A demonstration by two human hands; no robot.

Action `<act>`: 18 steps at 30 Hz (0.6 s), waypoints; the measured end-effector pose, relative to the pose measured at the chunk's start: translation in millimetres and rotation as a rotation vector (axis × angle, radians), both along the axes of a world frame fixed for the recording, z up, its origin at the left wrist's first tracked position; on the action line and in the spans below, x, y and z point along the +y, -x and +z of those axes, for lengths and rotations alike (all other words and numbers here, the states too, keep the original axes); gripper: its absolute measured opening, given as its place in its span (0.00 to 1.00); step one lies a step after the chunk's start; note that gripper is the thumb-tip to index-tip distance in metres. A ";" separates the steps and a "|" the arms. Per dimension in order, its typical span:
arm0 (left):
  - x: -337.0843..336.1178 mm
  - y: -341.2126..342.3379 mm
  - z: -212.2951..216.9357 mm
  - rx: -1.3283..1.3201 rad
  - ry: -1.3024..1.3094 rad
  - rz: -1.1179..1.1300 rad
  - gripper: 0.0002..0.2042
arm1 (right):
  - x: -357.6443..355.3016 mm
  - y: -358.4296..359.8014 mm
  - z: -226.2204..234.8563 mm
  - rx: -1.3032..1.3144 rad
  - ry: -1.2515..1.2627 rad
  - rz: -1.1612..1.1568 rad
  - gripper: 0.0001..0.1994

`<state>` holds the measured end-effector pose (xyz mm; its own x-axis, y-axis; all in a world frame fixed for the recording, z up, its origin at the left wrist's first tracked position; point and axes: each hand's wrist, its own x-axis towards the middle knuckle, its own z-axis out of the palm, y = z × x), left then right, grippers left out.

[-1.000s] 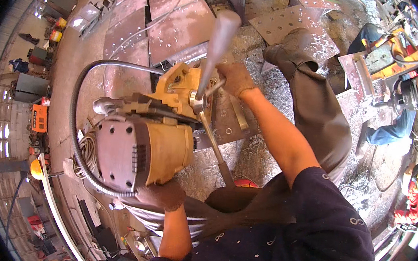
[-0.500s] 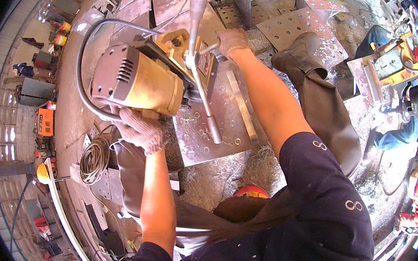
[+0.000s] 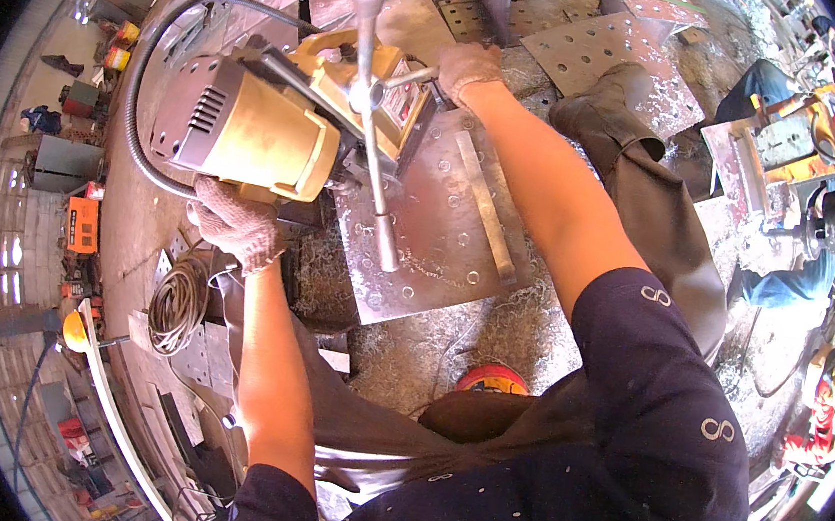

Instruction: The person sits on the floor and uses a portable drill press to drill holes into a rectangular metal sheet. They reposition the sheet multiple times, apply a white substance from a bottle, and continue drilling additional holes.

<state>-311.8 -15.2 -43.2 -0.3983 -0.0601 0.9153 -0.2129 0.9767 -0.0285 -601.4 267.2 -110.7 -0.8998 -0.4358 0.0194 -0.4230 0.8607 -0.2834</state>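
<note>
A yellow and dark magnetic drill (image 3: pixel 274 136) stands tilted over the far left part of a marked steel plate (image 3: pixel 406 279). My gloved left hand (image 3: pixel 240 227) is closed against the near end of its motor housing, with some fingertips hidden beneath it. My gloved right hand (image 3: pixel 468 74) is closed around the end of one arm of the spoked feed handle (image 3: pixel 379 207). Another arm of that handle points up toward the camera, and one reaches down over the plate. A narrow metal bar (image 3: pixel 485 207) lies on the plate, right of the drill.
A grey flexible conduit (image 3: pixel 134 98) loops left of the drill. Drilled steel plates (image 3: pixel 598 52) lie beyond, and a coiled cable (image 3: pixel 178 306) rests at left. Metal shavings litter the floor. Another person's blue-clad leg (image 3: pixel 792 285) shows at right, near a second yellow machine (image 3: pixel 790 146).
The drill has shifted left and turned a little, its handle and conduit with it. My left hand has moved left along with the motor; my right hand stays near the same spot.
</note>
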 end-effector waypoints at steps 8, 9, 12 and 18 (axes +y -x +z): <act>-26.3 35.7 24.8 0.106 -0.603 -0.124 0.20 | -19.5 1.6 -8.7 0.002 0.078 -0.154 0.14; -36.7 38.6 24.2 0.090 -0.419 -0.122 0.20 | -23.4 -0.1 -3.8 0.021 0.071 -0.173 0.14; -23.2 62.8 22.6 0.088 -0.556 -0.152 0.19 | -3.4 17.2 -5.0 -0.015 0.041 -0.220 0.15; -70.7 25.7 16.7 0.029 -0.147 -0.121 0.11 | -10.0 -54.1 22.9 -0.180 0.049 -0.251 0.16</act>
